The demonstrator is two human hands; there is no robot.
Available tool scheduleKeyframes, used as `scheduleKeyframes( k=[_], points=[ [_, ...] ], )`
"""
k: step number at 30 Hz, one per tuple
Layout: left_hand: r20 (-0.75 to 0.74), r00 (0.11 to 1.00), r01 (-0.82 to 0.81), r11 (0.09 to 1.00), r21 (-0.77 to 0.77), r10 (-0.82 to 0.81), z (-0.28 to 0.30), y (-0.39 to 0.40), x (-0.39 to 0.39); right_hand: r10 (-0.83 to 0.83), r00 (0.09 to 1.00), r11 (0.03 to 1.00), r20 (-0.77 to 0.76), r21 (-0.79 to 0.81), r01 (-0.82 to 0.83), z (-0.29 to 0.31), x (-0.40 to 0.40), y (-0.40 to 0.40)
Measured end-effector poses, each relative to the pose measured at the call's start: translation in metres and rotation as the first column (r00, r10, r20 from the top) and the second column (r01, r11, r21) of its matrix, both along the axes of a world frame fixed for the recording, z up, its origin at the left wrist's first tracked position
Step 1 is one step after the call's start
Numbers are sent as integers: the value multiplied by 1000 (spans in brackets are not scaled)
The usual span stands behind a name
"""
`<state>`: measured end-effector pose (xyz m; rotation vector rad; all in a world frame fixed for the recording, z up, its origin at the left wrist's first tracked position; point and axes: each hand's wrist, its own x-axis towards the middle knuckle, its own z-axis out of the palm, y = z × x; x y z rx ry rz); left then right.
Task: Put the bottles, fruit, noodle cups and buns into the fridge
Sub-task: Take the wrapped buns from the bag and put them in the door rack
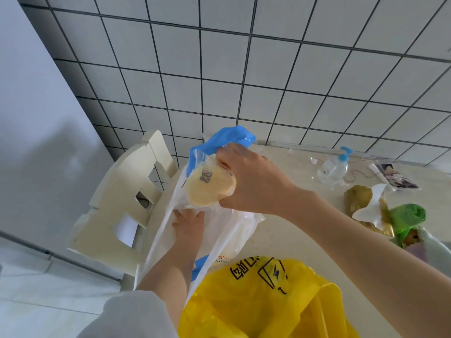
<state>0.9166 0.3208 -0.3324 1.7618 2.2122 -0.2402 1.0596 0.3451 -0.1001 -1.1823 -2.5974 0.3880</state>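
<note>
A round pale-yellow bun (207, 185) in a clear wrapper with a blue top is lifted above a white plastic bag (229, 230) on the table. My right hand (253, 181) grips the bun from the right side. My left hand (188, 228) reaches into the white bag's mouth just below the bun; its fingertips are hidden by the wrapper and I cannot tell whether it holds the bag. A yellow plastic bag (263, 301) with black print stands nearest to me.
The beige table (292, 230) runs along a tiled wall. On its right lie a clear pump bottle (334, 168), a gold tissue pack (366, 208), a green bag (407, 220) and a photo card (395, 178). A cream chair (127, 198) stands left, beside a grey fridge side (36, 142).
</note>
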Motion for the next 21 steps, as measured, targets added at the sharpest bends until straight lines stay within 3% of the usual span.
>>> scheduleKeyframes(
  k=[2, 4, 8, 12, 17, 21],
  points=[
    [1, 998, -60, 997, 56, 60, 9, 0, 6, 5, 1000, 1000, -5, -9, -5, 1, -2, 0],
    [14, 997, -80, 997, 10, 80, 14, 1, 5, 7, 1000, 1000, -7, -4, -7, 1, -4, 0],
    [-38, 999, 12, 997, -78, -15, 29, 4, 9, -4, 1000, 1000, 8, 21, 4, 1, -7, 4],
    [-62, 994, 84, 995, -47, -86, 57, -6, 15, -16, 1000, 999, -4, 41, 16, 0, -9, 6],
    [6, 996, 93, 994, 52, -93, 105, -32, 16, -11, 1000, 999, -14, 49, 11, 4, -9, 1],
    [114, 984, 98, 948, 302, -138, 146, -75, 18, -49, 998, 996, -43, 72, 52, 7, -3, -3]
  ],
)
